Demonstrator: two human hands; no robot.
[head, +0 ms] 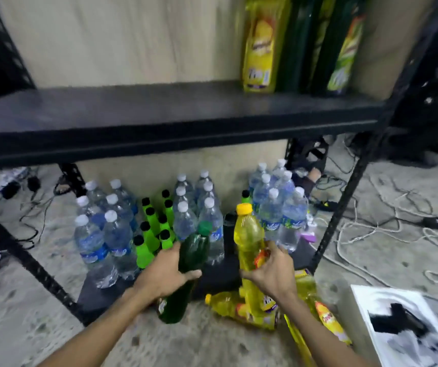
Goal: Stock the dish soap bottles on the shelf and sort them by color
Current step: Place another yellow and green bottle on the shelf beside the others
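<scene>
Rough concrete floor [212, 345] with cables [371, 234] snaking all over the right side, and a black metal shelf [159, 112] rack filling most of the frame. On the shelf board at upper right stand a yellow dish soap bottle [261, 46] and, just beside it, a couple of dark green ones [318, 46], all upright and pretty blurry. Down on the bottom level in the middle of the frame there are packs of clear water bottles [106, 242] with white caps, plus a bunch of bright green bottles with black caps [154, 229] wedged between them. The left hand [164, 274] is wrapped around a dark green soap bottle [186, 274], tilted with its green cap pointing up. The right hand [273, 271] grips a yellow soap bottle [248, 239] with a yellow cap, roughly upright. More yellow bottles [239, 308] lie on the floor at the lower centre-right, below that hand. A white box [403, 327] sits in the lower right corner.
</scene>
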